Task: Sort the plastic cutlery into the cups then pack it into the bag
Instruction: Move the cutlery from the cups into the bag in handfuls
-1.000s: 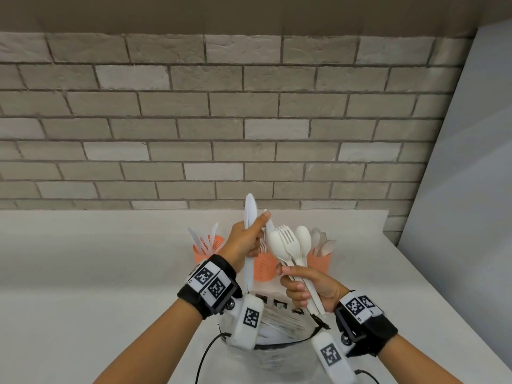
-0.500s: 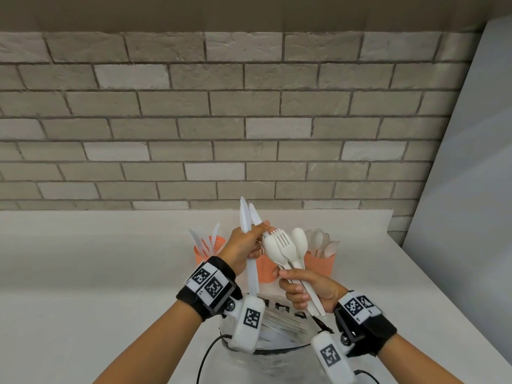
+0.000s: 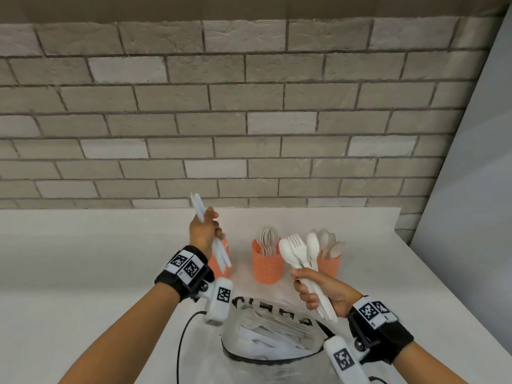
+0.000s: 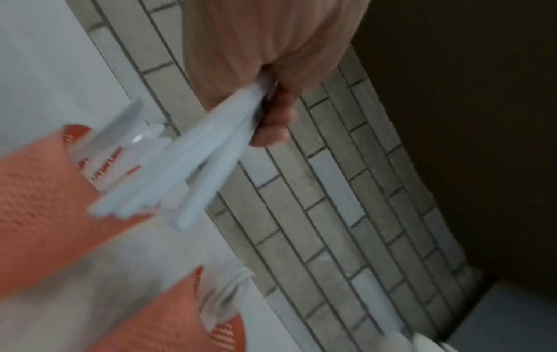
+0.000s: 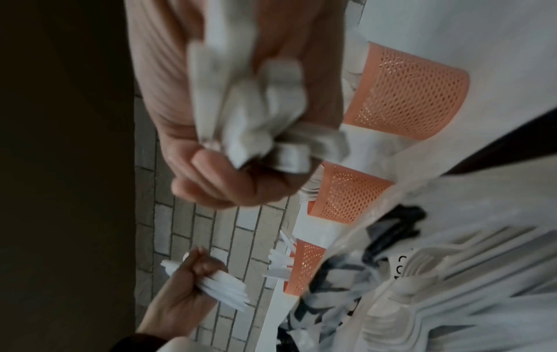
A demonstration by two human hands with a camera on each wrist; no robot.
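Observation:
My left hand (image 3: 203,231) grips a few white plastic knives (image 3: 220,252) above the leftmost orange cup (image 3: 219,266); their handles point down at it. In the left wrist view the knives (image 4: 193,166) hang over that cup (image 4: 39,202), which holds more knives. My right hand (image 3: 318,292) holds a bundle of spoons and a fork (image 3: 297,252) in front of the right cup (image 3: 329,266). The middle cup (image 3: 267,266) holds forks. A clear plastic bag (image 3: 277,353) with black print lies open near me, with cutlery inside.
The white counter (image 3: 83,259) runs back to a grey brick wall (image 3: 249,120). A pale panel (image 3: 471,189) closes off the right side. A black cable (image 3: 182,342) trails beside the bag.
My left hand has carried the knives left, away from the right hand's bundle, to above the left cup. The right hand has shifted slightly right. The view has tilted.

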